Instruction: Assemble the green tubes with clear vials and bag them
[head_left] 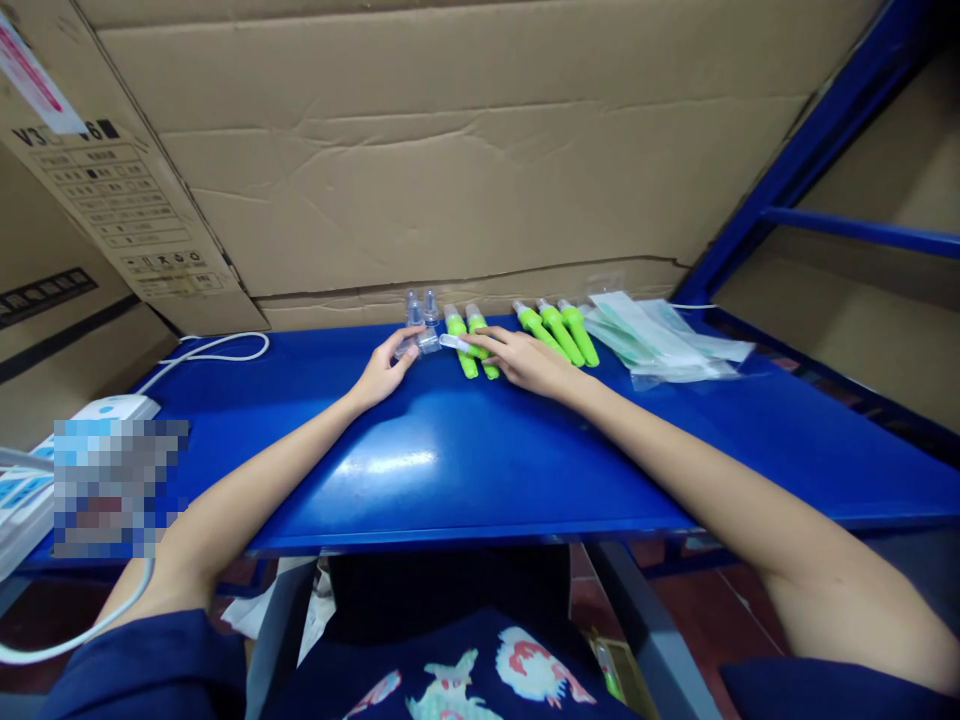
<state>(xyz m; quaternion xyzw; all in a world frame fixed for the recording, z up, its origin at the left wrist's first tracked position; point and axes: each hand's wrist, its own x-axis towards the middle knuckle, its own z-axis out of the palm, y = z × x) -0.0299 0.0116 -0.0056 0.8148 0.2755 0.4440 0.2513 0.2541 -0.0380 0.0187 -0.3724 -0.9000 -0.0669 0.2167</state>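
Note:
Both arms reach across a blue table (465,460) to its far edge. My left hand (386,368) curls its fingertips around a small clear plastic cap (414,345). Two more clear caps (421,306) stand just behind it. My right hand (521,360) lies over two lime-green tubes (469,345), its fingers pinching a small clear piece (452,342) at their near side. Three more green tubes (559,330) lie in a row to the right of that hand.
A pile of sealed clear pouches (660,340) lies at the far right of the table. Large cardboard boxes (450,150) wall off the back. A white power strip and cable (112,408) sit at the left. Blue shelf rails (825,215) rise on the right.

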